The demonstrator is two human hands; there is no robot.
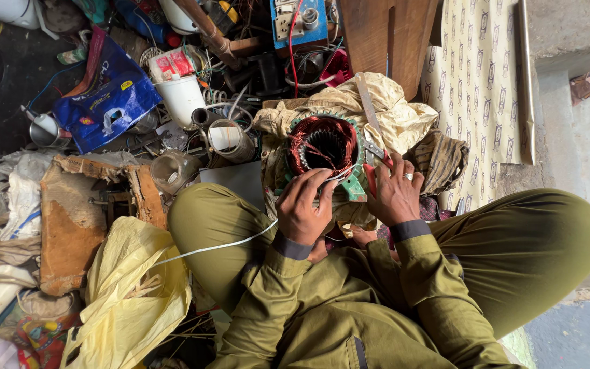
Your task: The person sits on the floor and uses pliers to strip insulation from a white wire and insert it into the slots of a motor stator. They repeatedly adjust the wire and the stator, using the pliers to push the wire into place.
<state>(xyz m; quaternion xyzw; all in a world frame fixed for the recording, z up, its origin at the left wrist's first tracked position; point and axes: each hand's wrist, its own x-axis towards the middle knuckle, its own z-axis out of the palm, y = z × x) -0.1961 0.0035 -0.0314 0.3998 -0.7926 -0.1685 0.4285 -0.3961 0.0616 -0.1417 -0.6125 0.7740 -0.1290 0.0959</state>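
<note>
The person is sitting cross-legged with a motor stator (324, 147) resting on a pale cloth (404, 116) just beyond the knees, its copper windings (312, 140) facing up. The left hand (302, 208) is sitting at the stator's 6 o'clock edge, fingers curled and pinching a white tape (223, 244) that is trailing off toward 8 o'clock across the left knee. The right hand (394, 195) is lying at the stator's 3 o'clock side, fingers closed around a red-handled tool (371, 174); what kind of tool it is cannot be made out. A white plastic jar (182, 96) is standing at 10 o'clock among loose wires and clutter. The risk, as it looks: the tool tip is working close to the thin copper, so a slip could nick the enamel, and the tape could snag on the clutter beside the knee.
</note>
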